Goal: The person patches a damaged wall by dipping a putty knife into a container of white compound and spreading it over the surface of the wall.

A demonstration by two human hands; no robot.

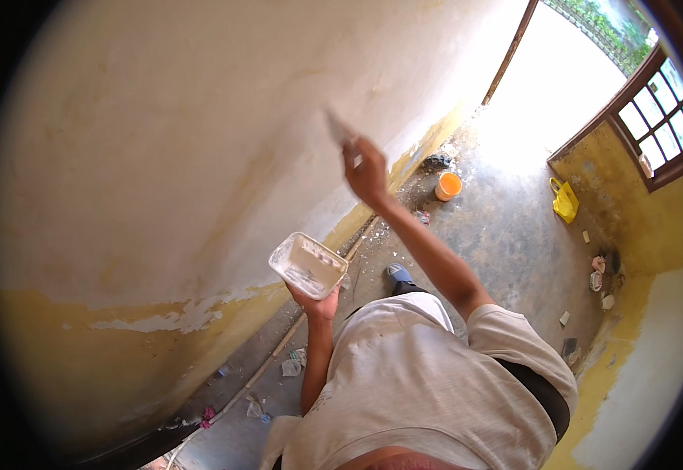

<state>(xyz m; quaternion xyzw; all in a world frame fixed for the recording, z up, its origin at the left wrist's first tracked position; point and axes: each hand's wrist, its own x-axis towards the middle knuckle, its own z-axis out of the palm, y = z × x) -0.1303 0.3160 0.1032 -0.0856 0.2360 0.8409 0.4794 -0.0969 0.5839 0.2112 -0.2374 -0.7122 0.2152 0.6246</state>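
Observation:
My left hand (pixel 319 304) grips a white rectangular plastic tub (pixel 282 251) from below, its open top tilted toward me. Whitish paste is smeared over the inside of the tub. Up and to the right, my right hand (pixel 368 174) is closed around a putty knife (pixel 337 125), blurred by motion. Its blade points at the wall (pixel 200 157), but I cannot tell whether it touches. Pale coating covers the wall's upper part; a yellow painted band (pixel 67 329) with a ragged white edge shows below.
An orange bucket (pixel 449 186) stands on the grey floor near the wall's base. A long pole (pixel 263 364) lies along the wall, with scraps around it. Further right are a yellow bag (pixel 565 200), loose rubble (pixel 597 274) and a barred window (pixel 663 110). Bright light enters through an opening.

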